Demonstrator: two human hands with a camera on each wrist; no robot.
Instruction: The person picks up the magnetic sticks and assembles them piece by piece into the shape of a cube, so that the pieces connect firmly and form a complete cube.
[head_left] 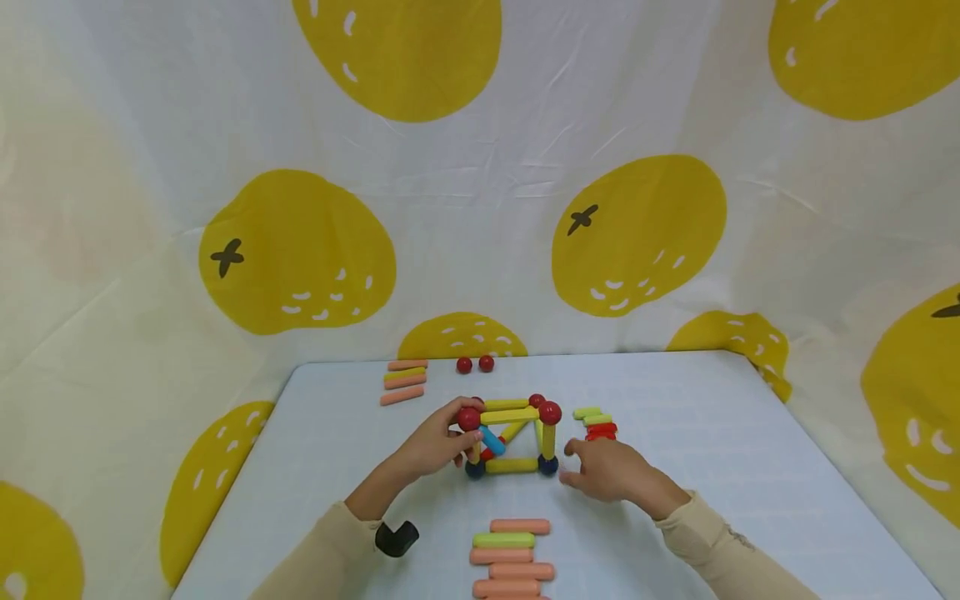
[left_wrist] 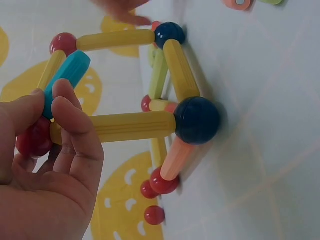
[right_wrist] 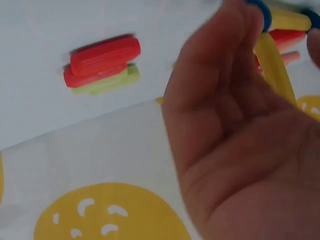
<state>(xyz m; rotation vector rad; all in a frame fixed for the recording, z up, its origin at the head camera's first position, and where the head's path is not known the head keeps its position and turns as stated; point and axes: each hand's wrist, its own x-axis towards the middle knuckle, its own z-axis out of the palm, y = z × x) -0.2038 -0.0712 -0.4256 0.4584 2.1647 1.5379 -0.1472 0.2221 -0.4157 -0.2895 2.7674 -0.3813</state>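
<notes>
A box-like frame of yellow rods (head_left: 512, 466) stands on the table, with red balls (head_left: 551, 412) at its upper corners and dark blue balls (left_wrist: 197, 120) at the lower ones. My left hand (head_left: 433, 443) is at its upper left corner. There the thumb and fingers pinch a light blue rod (left_wrist: 75, 67), slanting from the red ball (left_wrist: 35, 140) in that hand's grasp. Beside the frame's lower right corner is my right hand (head_left: 611, 468), its fingers loosely bent and holding nothing.
Orange and green rods (head_left: 512, 556) lie in a row in front of the frame. Red and green rods (right_wrist: 105, 57) lie to its right. Farther back are several orange and yellow rods (head_left: 403, 382) and two loose red balls (head_left: 486, 363). A fruit-patterned cloth (head_left: 480, 208) hangs behind the table.
</notes>
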